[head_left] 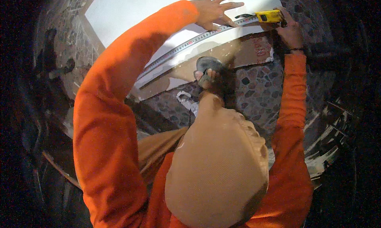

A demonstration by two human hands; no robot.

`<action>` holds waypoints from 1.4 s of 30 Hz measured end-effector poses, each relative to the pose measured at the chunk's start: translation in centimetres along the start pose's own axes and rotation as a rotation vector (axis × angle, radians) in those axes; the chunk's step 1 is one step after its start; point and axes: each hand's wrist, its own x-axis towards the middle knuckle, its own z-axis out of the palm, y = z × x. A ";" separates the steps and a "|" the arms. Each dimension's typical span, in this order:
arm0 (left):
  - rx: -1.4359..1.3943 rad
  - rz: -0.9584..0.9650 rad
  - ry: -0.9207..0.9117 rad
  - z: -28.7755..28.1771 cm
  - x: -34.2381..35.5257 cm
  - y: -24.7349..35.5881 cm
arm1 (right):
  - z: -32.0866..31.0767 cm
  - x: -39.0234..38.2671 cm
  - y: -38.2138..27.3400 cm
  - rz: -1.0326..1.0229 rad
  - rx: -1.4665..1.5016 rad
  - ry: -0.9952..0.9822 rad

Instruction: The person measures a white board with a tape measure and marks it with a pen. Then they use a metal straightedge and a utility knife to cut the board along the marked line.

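A large white board (131, 17) lies on the ground in front of me, and a measuring tape blade (174, 50) stretches across it near its close edge. My left hand (216, 11) rests on the board with fingers spread, its lower side beside the blade. At the blade's right end my right hand (290, 31) is closed around a yellow tape measure case (270, 16). A short dark object (245, 16), perhaps a strap, lies just left of the case. The blade's far left end is hidden by my left sleeve.
Under the board's near edge lies brown cardboard (251, 51) with red print. My foot in a dark sandal (209, 65) stands against it. A crumpled white scrap (187, 101) lies on the pebbled floor (258, 87). My bent knee (218, 160) fills the lower middle.
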 end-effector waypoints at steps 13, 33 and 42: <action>-0.040 -0.022 -0.109 -4.3 3.1 0.2 | -0.8 -0.1 -2.4 -0.054 0.065 -0.041; 0.059 -0.140 -0.397 -5.4 7.0 0.6 | 7.6 -10.2 -15.6 0.023 0.385 -0.049; -0.008 -0.129 -0.357 -5.2 6.6 0.2 | 7.4 -7.8 -9.8 -0.010 -0.059 0.185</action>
